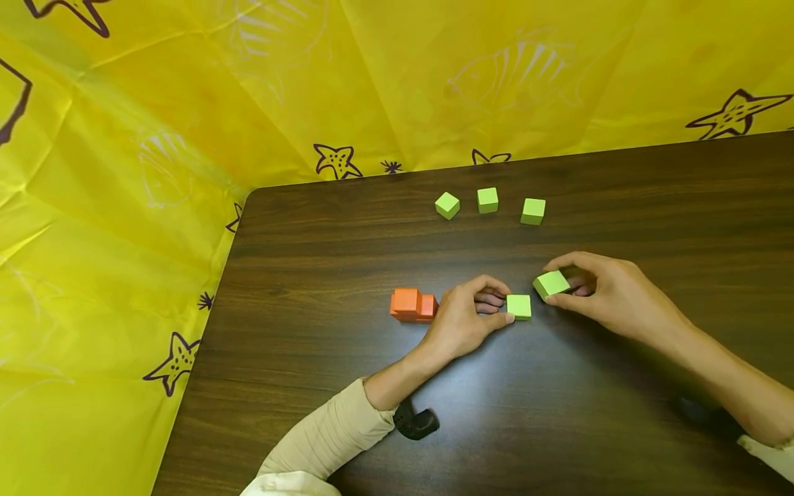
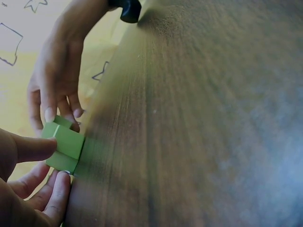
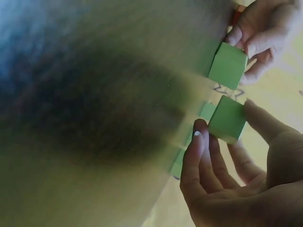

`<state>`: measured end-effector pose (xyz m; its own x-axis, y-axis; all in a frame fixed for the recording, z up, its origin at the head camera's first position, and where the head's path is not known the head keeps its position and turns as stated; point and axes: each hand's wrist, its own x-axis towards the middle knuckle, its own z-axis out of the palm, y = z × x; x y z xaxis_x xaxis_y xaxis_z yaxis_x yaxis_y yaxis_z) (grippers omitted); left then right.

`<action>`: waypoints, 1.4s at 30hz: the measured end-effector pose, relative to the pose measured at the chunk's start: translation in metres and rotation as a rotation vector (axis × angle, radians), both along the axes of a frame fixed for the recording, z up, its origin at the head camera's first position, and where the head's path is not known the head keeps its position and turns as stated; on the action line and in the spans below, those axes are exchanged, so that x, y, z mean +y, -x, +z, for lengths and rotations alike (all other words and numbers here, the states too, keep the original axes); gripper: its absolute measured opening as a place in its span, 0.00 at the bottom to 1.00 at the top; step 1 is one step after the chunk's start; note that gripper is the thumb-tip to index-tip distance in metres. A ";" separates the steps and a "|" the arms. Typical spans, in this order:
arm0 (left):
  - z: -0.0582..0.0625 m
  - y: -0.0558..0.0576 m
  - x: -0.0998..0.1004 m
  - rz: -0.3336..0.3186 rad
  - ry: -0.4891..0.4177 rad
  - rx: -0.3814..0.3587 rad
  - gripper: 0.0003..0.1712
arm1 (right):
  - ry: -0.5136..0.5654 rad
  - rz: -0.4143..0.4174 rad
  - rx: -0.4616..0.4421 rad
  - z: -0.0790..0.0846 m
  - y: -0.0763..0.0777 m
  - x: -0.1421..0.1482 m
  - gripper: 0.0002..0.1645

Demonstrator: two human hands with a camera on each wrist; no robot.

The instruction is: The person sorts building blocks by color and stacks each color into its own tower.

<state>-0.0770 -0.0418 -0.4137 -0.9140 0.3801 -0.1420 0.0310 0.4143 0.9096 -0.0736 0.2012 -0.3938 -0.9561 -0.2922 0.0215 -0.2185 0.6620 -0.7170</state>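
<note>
My left hand (image 1: pixel 460 318) pinches a light green cube (image 1: pixel 519 307) at its left side, thumb toward me and fingers on the far side. That cube sits on the dark wooden table. Just to its right, my right hand (image 1: pixel 620 297) holds a second green cube (image 1: pixel 552 284) between thumb and fingertips, somewhat tilted. In the right wrist view a narrow gap separates the held cube (image 3: pixel 228 119) from the cube (image 3: pixel 229 66) at my left fingers. Behind my left hand stand orange blocks (image 1: pixel 406 304), partly hidden by it.
Farther back on the table (image 1: pixel 347 248) lie three loose green cubes, the left one (image 1: pixel 447 205) turned cornerwise, then a middle one (image 1: pixel 487 200) and a right one (image 1: pixel 533 211). Yellow patterned sheeting (image 1: pixel 397 83) borders the back and left edges. A black curved piece (image 1: pixel 417 421) hangs by my left wrist.
</note>
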 end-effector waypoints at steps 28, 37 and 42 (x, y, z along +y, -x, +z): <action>0.001 -0.002 -0.002 -0.004 0.000 0.003 0.16 | -0.018 0.020 0.023 -0.005 -0.010 -0.013 0.17; 0.001 -0.001 -0.001 -0.008 0.008 0.006 0.16 | -0.032 0.024 0.025 -0.007 -0.011 -0.016 0.18; 0.001 -0.001 -0.001 -0.008 0.002 0.004 0.16 | -0.016 0.025 0.028 -0.007 -0.012 -0.015 0.17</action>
<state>-0.0758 -0.0427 -0.4123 -0.9114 0.3875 -0.1388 0.0384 0.4158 0.9086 -0.0613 0.1859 -0.4008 -0.9476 -0.3166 0.0435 -0.2552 0.6676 -0.6994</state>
